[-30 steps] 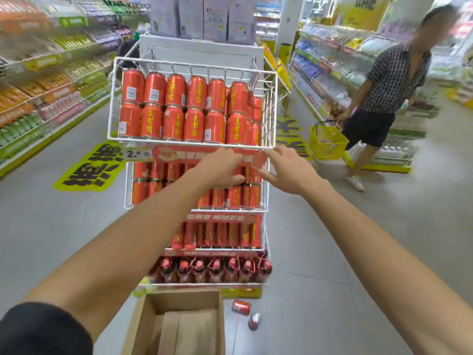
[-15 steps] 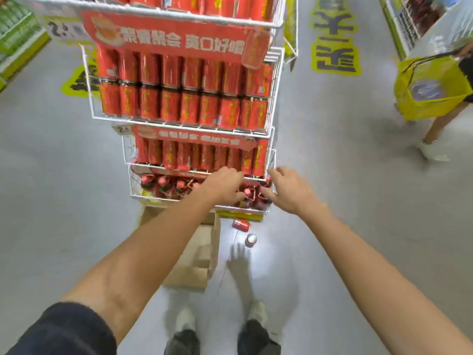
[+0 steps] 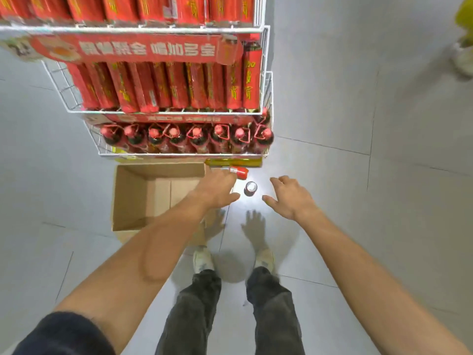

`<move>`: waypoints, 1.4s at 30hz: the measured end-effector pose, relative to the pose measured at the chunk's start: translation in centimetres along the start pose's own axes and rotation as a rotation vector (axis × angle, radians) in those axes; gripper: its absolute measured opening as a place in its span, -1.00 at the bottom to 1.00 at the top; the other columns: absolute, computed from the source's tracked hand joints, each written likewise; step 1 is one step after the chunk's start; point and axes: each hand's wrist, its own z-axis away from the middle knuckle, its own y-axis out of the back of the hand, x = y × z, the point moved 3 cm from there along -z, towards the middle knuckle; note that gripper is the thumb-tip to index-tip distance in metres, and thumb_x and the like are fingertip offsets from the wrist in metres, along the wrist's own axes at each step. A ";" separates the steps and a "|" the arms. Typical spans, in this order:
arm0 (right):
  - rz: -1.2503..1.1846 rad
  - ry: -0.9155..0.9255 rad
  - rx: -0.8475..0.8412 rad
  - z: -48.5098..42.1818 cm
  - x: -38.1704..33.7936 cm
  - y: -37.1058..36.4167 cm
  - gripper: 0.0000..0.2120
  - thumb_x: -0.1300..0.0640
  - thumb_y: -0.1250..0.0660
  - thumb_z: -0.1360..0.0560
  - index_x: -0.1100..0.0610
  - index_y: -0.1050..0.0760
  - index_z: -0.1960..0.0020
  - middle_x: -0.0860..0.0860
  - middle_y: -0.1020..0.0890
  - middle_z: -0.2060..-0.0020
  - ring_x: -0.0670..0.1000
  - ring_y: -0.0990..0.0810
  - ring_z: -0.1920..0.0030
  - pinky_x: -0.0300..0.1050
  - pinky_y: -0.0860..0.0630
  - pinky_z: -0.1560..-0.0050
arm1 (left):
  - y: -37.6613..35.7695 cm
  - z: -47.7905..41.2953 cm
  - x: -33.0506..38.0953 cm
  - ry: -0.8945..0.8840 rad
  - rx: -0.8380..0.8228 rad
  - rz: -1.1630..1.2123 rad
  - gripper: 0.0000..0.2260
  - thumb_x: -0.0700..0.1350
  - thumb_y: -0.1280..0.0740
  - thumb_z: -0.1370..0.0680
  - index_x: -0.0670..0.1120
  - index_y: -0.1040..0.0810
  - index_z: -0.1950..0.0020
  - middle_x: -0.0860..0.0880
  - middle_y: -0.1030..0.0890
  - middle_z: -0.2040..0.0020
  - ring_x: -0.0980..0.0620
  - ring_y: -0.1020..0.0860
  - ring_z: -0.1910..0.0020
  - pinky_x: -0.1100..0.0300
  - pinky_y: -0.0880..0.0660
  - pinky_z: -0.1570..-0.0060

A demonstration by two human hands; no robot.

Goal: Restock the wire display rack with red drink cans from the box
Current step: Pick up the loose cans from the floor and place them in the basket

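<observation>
Two red cans sit on the floor off the cardboard box (image 3: 143, 193) far right corner. Lying can (image 3: 240, 172): axis left-right, just beyond left grip (image 3: 220, 190). Upright can (image 3: 250, 188) sits between the grips. Left grip and right grip (image 3: 291, 198) both released, empty. Rack banner (image 3: 143, 51) has Chinese text, too blurred to read

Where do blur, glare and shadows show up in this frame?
Head view: motion blur smears the rack cans and banner. Head view: glare whitens the floor around the upright can. Head view: soft shadows of the left hand and right hand fall by the shoes.
</observation>
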 end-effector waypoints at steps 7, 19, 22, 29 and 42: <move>-0.041 -0.011 0.057 -7.7 0.6 -8.2 -0.41 -0.24 -0.21 -0.62 0.13 -0.35 -0.48 0.14 -0.47 -0.36 0.21 -0.45 -0.34 0.11 -0.51 -0.12 | -7.1 -7.8 -3.7 -0.021 0.076 -0.049 -0.61 0.11 -0.33 -0.60 -0.13 -0.46 -0.29 -0.14 -0.53 -0.29 -0.17 -0.44 -0.31 -0.07 -0.47 -0.15; 0.010 -0.003 0.153 -25.7 6.9 -27.4 -0.45 -0.26 -0.20 -0.61 0.10 -0.37 -0.42 0.12 -0.50 -0.29 0.20 -0.48 -0.29 0.09 -0.52 -0.08 | -26.3 -27.6 -10.7 -0.024 0.165 -0.120 -0.57 0.12 -0.38 -0.57 -0.10 -0.48 -0.33 -0.14 -0.55 -0.28 -0.17 -0.48 -0.26 -0.06 -0.49 -0.20; -0.004 0.006 0.180 -29.3 8.1 -30.6 -0.47 -0.26 -0.20 -0.60 0.11 -0.39 -0.37 0.12 -0.50 -0.27 0.20 -0.48 -0.29 0.07 -0.50 -0.08 | -29.6 -31.7 -11.9 -0.011 0.187 -0.161 -0.55 0.09 -0.39 -0.56 -0.11 -0.46 -0.35 -0.15 -0.54 -0.28 -0.17 -0.47 -0.27 -0.05 -0.47 -0.19; -0.042 0.054 0.250 -35.6 10.5 -36.2 -0.25 -0.44 -0.26 -0.49 0.06 -0.34 -0.45 0.08 -0.52 -0.30 0.16 -0.49 -0.30 0.11 -0.55 -0.13 | -34.5 -39.3 -13.7 0.008 0.244 -0.217 -0.54 0.04 -0.44 -0.52 -0.10 -0.45 -0.35 -0.13 -0.55 -0.26 -0.15 -0.48 -0.24 -0.04 -0.51 -0.18; -0.244 0.112 0.355 -39.6 11.3 -39.0 -0.44 -0.28 -0.37 -0.50 0.03 -0.38 -0.34 -0.01 -0.58 -0.16 0.07 -0.54 -0.14 -0.03 -0.53 0.01 | -38.0 -45.4 -15.7 0.011 0.374 -0.207 -0.44 0.13 -0.50 -0.47 0.01 -0.45 -0.41 0.00 -0.55 -0.33 -0.07 -0.47 -0.29 0.01 -0.41 -0.24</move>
